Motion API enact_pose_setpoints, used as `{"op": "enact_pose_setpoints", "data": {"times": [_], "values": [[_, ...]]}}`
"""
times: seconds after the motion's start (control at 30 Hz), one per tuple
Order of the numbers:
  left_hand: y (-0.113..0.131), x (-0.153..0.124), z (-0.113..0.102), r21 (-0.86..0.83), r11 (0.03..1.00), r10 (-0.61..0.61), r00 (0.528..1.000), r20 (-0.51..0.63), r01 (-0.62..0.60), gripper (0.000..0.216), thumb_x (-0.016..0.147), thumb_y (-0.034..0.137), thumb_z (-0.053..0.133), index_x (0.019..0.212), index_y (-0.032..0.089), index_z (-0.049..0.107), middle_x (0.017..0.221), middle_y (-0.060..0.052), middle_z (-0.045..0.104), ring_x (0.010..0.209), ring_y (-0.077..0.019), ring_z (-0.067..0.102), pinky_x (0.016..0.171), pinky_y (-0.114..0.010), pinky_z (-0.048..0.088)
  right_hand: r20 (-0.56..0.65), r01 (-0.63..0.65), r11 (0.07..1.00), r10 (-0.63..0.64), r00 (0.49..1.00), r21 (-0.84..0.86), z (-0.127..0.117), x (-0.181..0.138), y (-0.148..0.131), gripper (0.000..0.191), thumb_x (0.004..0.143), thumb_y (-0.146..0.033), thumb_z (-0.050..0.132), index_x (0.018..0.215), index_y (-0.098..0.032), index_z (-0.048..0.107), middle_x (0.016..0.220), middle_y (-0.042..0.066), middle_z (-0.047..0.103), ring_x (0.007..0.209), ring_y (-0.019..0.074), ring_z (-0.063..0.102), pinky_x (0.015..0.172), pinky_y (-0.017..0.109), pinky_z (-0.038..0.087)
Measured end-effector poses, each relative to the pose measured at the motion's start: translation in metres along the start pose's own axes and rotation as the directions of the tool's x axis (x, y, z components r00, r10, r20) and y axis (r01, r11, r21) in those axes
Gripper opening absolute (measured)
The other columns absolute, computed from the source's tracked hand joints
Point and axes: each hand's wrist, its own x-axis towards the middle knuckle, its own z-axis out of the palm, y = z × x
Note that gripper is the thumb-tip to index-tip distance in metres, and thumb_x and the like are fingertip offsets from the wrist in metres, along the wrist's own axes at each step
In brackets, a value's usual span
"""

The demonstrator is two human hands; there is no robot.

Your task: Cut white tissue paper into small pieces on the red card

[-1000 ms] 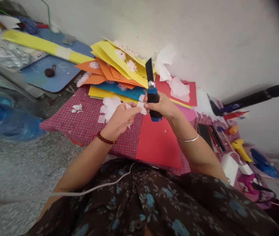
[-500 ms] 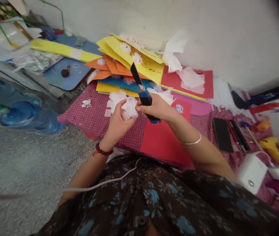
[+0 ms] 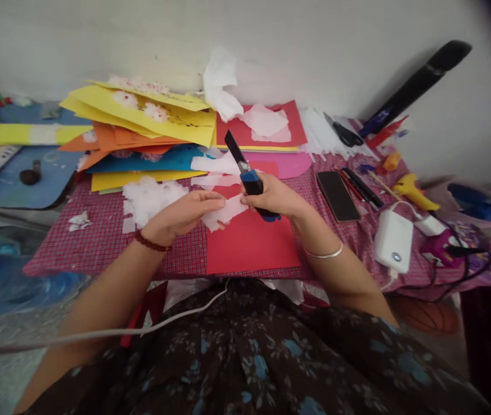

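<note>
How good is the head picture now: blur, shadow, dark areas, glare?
Head view: cutter and phone outlines readable; blue bottles at lower left blurred; upper right corner black; soft shadow on the wall; no strong glare.

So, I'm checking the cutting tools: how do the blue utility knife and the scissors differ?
The utility knife is gripped in the right hand, while the scissors lie unheld, farther off. The knife's handle is blue and black; the scissors' handles look black. The knife has a single straight grip, whereas the scissors have looped handles. Both point away and toward the left.
</note>
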Motion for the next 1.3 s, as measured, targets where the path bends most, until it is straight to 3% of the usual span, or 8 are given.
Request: {"op": "enact_pose_setpoints", "data": {"times": [0.17, 0.33, 0.47, 0.53, 0.63, 0.73, 0.9, 1.3], "values": [[-0.009, 0.026, -0.005, 0.245, 0.967, -0.081, 0.996, 0.043, 0.068, 0.018, 0.074, 0.030, 0.075, 0.069, 0.015, 0.066, 0.064, -0.002, 0.066, 0.051, -0.0093, 0.056, 0.047, -0.021, 0.043, 0.016, 0.023, 0.990, -0.021, 1.000, -0.137, -0.007, -0.002, 0.003, 0.021, 0.068, -0.016, 0.070, 0.075, -0.020, 0.050, 0.064, -0.005, 0.052, 0.058, 0.0107, 0.047, 0.056, 0.026, 0.039], [-0.020, 0.040, 0.001, 0.264, 0.955, 0.160, 0.984, -0.080, -0.134, 0.021, 0.074, 0.034, 0.074, 0.070, 0.015, 0.064, 0.066, 0.001, 0.062, 0.057, -0.0097, 0.053, 0.054, -0.022, 0.041, -0.068, -0.018, 0.924, 0.047, 0.997, 0.381, -0.015, -0.009, 0.009, 0.027, 0.073, -0.033, 0.071, 0.087, -0.020, 0.052, 0.069, -0.002, 0.065, 0.054, 0.0113, 0.055, 0.054, 0.026, 0.048], [-0.024, 0.041, 0.003, 0.422, 0.799, 0.526, 0.838, -0.146, -0.428, 0.021, 0.082, 0.032, 0.068, 0.068, 0.017, 0.063, 0.066, 0.002, 0.059, 0.062, -0.0102, 0.051, 0.060, -0.024, 0.040, -0.307, 0.015, 0.863, 0.164, 0.937, 0.505, -0.012, -0.006, 0.019, 0.034, 0.067, -0.033, 0.077, 0.086, -0.019, 0.052, 0.066, -0.003, 0.063, 0.050, 0.0093, 0.055, 0.050, 0.023, 0.049], [-0.025, 0.039, 0.002, 0.519, 0.681, 0.642, 0.762, -0.084, -0.517, 0.019, 0.084, 0.029, 0.066, 0.069, 0.017, 0.066, 0.069, 0.001, 0.061, 0.067, -0.0113, 0.054, 0.064, -0.025, 0.042, -0.309, -0.035, 0.881, 0.203, 0.929, 0.472, -0.004, -0.003, 0.024, 0.033, 0.068, -0.034, 0.078, 0.084, -0.019, 0.053, 0.061, -0.005, 0.060, 0.048, 0.0098, 0.054, 0.048, 0.023, 0.050], [-0.026, 0.037, 0.001, 0.574, 0.593, 0.693, 0.721, -0.006, -0.565, 0.015, 0.086, 0.027, 0.066, 0.075, 0.018, 0.070, 0.074, -0.002, 0.066, 0.072, -0.0131, 0.059, 0.068, -0.027, 0.044, -0.260, -0.094, 0.903, 0.219, 0.940, 0.418, 0.010, 0.000, 0.028, 0.031, 0.070, -0.037, 0.077, 0.081, -0.019, 0.055, 0.058, -0.005, 0.057, 0.048, 0.0106, 0.056, 0.049, 0.024, 0.051], [-0.027, 0.036, 0.002, 0.592, 0.635, 0.649, 0.759, -0.058, -0.497, 0.017, 0.084, 0.028, 0.066, 0.072, 0.017, 0.069, 0.071, -0.002, 0.067, 0.068, -0.0129, 0.058, 0.065, -0.027, 0.043, -0.225, -0.097, 0.908, 0.203, 0.953, 0.408, 0.018, 0.000, 0.029, 0.034, 0.070, -0.041, 0.078, 0.081, -0.019, 0.054, 0.060, -0.005, 0.057, 0.050, 0.0102, 0.056, 0.051, 0.024, 0.052], [-0.030, 0.037, 0.007, 0.449, 0.820, 0.450, 0.884, -0.124, -0.355, 0.015, 0.079, 0.028, 0.066, 0.070, 0.016, 0.067, 0.064, 0.000, 0.064, 0.057, -0.0101, 0.053, 0.053, -0.022, 0.039, -0.161, -0.098, 0.924, 0.167, 0.973, 0.369, 0.023, 0.000, 0.031, 0.041, 0.065, -0.037, 0.083, 0.085, -0.020, 0.052, 0.060, -0.007, 0.056, 0.049, 0.0097, 0.055, 0.048, 0.023, 0.047], [-0.038, 0.042, 0.009, 0.174, 0.954, 0.268, 0.953, -0.143, -0.243, 0.019, 0.068, 0.032, 0.078, 0.069, 0.015, 0.070, 0.061, 0.000, 0.068, 0.051, -0.0073, 0.052, 0.050, -0.019, 0.038, -0.137, -0.102, 0.923, 0.163, 0.977, 0.370, 0.027, -0.001, 0.025, 0.037, 0.060, -0.021, 0.084, 0.081, -0.019, 0.054, 0.063, -0.007, 0.056, 0.049, 0.0084, 0.052, 0.047, 0.023, 0.045]]}}
